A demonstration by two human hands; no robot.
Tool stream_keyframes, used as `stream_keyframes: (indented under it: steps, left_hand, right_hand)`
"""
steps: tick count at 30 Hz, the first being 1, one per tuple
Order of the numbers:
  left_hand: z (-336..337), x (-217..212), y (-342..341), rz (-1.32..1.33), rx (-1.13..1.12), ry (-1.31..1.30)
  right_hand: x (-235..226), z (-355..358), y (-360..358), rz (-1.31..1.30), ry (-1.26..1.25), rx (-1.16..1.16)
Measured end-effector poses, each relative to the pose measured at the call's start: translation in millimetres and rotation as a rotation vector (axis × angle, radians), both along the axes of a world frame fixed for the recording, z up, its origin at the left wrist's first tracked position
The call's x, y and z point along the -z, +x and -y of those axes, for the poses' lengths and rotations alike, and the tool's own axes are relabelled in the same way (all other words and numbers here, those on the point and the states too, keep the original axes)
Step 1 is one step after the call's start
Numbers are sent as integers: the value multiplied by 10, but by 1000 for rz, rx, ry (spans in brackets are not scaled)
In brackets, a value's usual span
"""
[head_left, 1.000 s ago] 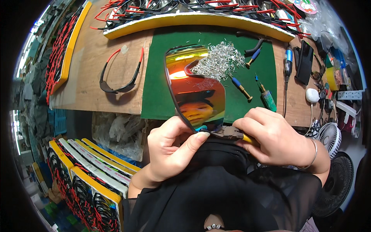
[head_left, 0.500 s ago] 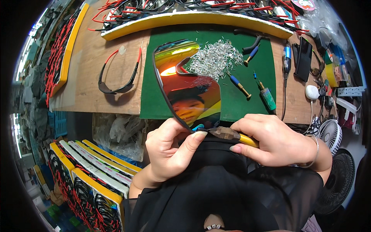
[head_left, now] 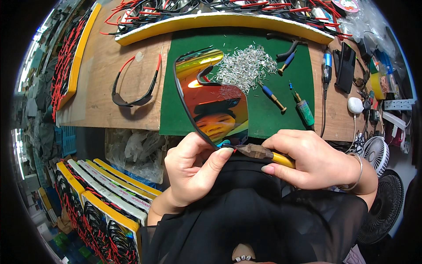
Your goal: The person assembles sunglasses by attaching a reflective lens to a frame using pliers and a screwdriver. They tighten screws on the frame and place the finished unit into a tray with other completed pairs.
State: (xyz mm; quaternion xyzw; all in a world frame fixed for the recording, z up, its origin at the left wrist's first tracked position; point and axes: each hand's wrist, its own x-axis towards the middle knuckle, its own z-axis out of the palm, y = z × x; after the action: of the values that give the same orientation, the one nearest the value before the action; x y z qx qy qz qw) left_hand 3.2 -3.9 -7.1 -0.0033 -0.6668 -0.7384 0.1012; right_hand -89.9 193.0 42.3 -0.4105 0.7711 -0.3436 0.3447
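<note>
My left hand [head_left: 195, 165] pinches the lower corner of a sunglasses front [head_left: 215, 103], a dark frame with a large mirrored orange-yellow lens that stands tilted above the green mat [head_left: 268, 119]. My right hand [head_left: 310, 158] is closed around yellow-handled pliers [head_left: 259, 152]. The pliers' worn metal jaws meet the frame's corner beside my left thumb; a speck of red shows there. What exactly the jaws grip is too small to tell. Behind the lens, a heap of small silver pins [head_left: 250, 66] lies on the mat.
Right of the pins lie blue-handled screwdrivers [head_left: 274, 99] and a green-handled screwdriver [head_left: 304, 111]. Assembled sunglasses [head_left: 134, 99] rest on the wooden table to the left. A yellow-edged tray [head_left: 224, 22] of red-and-black frames spans the back. Further right are a black phone [head_left: 346, 66] and a white fan [head_left: 376, 154].
The sunglasses front has turned slightly, its upper end dropping a little and shifting left. Both hands stay nearly in place, the pliers still at the corner.
</note>
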Motion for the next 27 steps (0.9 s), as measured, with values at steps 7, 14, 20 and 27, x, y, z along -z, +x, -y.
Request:
stream_keyframes:
  steps: [7, 14, 20, 27]
  left_hand:
    - [4, 19, 10, 3, 2, -10]
    - [26, 17, -5, 18, 39, -33]
    - [115, -64, -46, 274, 198, 412]
    - [12, -81, -58, 175, 79, 329]
  right_hand:
    - [-5, 3, -14, 51, 27, 0]
    - [-39, 11, -39, 89, 105, -29]
    - [115, 2, 78, -786, -177, -18]
    - [151, 2, 22, -685, -161, -6]
